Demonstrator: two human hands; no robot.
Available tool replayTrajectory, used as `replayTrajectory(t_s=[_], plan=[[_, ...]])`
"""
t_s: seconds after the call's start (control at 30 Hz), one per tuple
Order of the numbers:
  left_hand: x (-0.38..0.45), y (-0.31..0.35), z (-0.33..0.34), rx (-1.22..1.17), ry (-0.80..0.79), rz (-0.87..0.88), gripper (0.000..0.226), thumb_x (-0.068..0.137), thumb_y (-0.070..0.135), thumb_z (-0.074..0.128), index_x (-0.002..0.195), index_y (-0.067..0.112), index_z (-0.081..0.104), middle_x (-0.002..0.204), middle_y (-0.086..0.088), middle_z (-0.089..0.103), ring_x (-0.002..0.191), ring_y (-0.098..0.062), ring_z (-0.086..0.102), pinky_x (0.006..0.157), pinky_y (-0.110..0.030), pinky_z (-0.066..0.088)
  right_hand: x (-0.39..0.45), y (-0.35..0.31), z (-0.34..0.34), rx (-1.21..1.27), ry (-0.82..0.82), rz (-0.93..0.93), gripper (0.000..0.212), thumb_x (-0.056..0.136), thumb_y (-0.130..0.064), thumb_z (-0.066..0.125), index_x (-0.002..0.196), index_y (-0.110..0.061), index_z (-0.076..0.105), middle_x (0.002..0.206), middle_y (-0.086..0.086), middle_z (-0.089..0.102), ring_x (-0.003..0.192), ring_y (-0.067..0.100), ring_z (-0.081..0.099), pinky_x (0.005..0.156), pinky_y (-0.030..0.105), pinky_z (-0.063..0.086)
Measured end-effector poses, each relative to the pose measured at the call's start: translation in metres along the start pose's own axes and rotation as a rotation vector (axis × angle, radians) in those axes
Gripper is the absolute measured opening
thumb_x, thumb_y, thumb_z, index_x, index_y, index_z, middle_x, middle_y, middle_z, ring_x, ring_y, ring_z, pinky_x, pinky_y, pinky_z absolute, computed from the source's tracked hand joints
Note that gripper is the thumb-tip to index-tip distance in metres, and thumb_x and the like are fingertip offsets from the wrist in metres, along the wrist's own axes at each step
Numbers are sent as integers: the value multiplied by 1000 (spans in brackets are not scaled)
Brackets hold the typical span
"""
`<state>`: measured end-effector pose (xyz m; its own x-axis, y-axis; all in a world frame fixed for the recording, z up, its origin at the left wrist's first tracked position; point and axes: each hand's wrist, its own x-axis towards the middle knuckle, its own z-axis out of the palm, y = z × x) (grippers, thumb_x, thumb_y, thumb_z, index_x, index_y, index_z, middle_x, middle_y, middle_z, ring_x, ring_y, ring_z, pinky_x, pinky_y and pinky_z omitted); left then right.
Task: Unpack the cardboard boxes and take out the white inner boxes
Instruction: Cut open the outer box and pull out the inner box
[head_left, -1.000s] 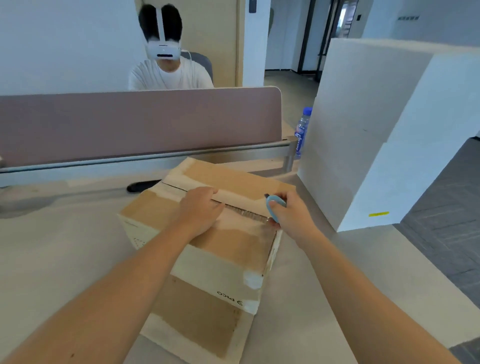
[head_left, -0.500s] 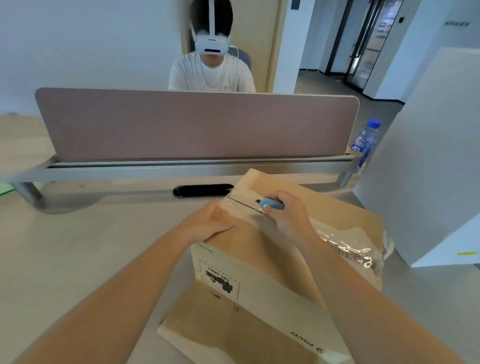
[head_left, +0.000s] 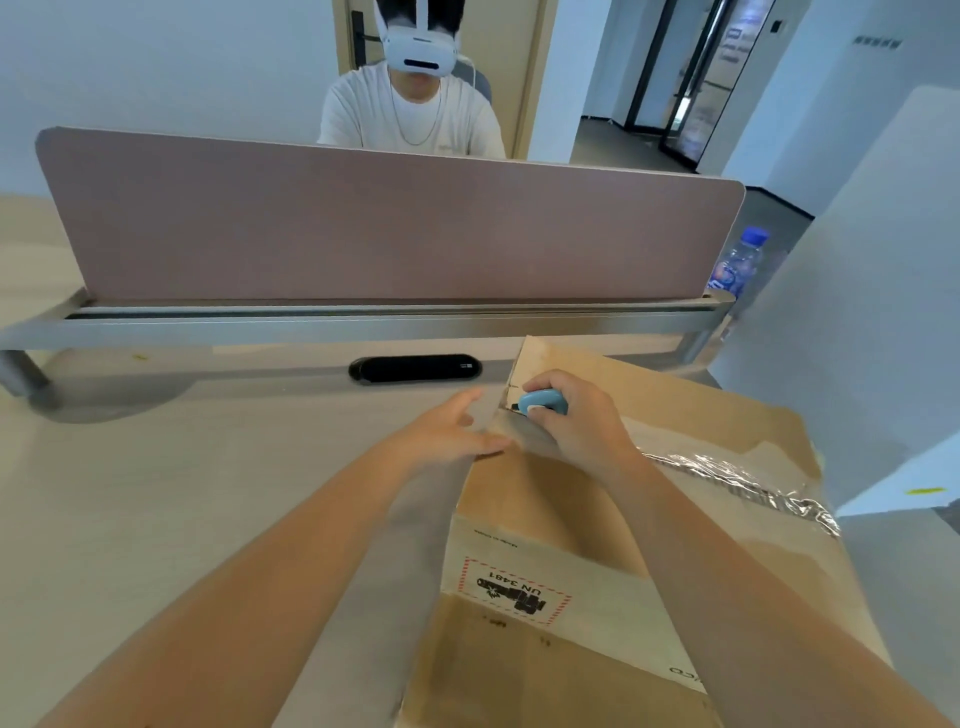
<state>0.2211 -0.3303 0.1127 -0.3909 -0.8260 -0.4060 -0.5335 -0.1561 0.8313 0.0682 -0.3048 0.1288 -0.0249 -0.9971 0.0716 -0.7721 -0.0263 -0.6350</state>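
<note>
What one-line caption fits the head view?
Right hand works a blue cutter at the far corner of a taped cardboard box, left hand steadying its edge.

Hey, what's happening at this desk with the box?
A person is opening a taped cardboard box on the desk. The right hand grips a small blue box cutter at the box's far corner, where the seam is being slit. The left hand rests open against the box's left edge to steady it. Loose clear tape lies crumpled across the top. No white inner box is visible yet. Another person in a white headset sits behind the divider.
</note>
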Motion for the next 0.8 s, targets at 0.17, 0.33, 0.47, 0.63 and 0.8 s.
replayTrajectory(t_s=[0.17, 0.33, 0.47, 0.63, 0.8], plan=[[14, 2, -4, -35, -111, 97, 81, 86, 19, 64, 147, 34, 13, 155, 3, 17, 141, -16, 18, 108, -29, 22, 4, -1, 7, -75, 8, -22, 24, 91, -8, 52, 114, -11, 57, 116, 2, 60, 105, 17, 51, 82, 18, 32], [23, -1, -8, -45, -187, 113, 81, 85, 14, 66, 147, 36, 18, 153, 6, 19, 140, -14, 21, 107, -28, 23, 8, -1, 10, -146, -8, -57, 24, 91, -7, 50, 112, -14, 58, 115, 4, 59, 106, 17, 51, 81, 18, 31], [25, -4, -10, -74, -214, 108, 77, 85, 13, 65, 144, 40, 22, 151, 5, 24, 139, -16, 25, 106, -30, 24, 11, -5, 8, -185, -73, -62, 23, 92, -11, 50, 113, -18, 57, 113, 2, 59, 97, 11, 48, 82, 18, 33], [24, -6, -11, -115, -259, 88, 71, 89, 13, 59, 140, 46, 22, 141, 5, 38, 132, -17, 32, 110, -39, 23, 13, -10, 6, -182, -125, -49, 23, 88, -19, 54, 111, -19, 57, 111, 2, 58, 95, 13, 48, 82, 21, 36], [27, -11, -11, -133, -264, 97, 60, 88, 15, 61, 117, 57, 30, 123, 9, 48, 124, -13, 38, 113, -43, 24, 19, -11, 15, -275, -152, -37, 23, 91, -14, 49, 113, -19, 57, 109, 5, 57, 93, 17, 51, 78, 23, 37]])
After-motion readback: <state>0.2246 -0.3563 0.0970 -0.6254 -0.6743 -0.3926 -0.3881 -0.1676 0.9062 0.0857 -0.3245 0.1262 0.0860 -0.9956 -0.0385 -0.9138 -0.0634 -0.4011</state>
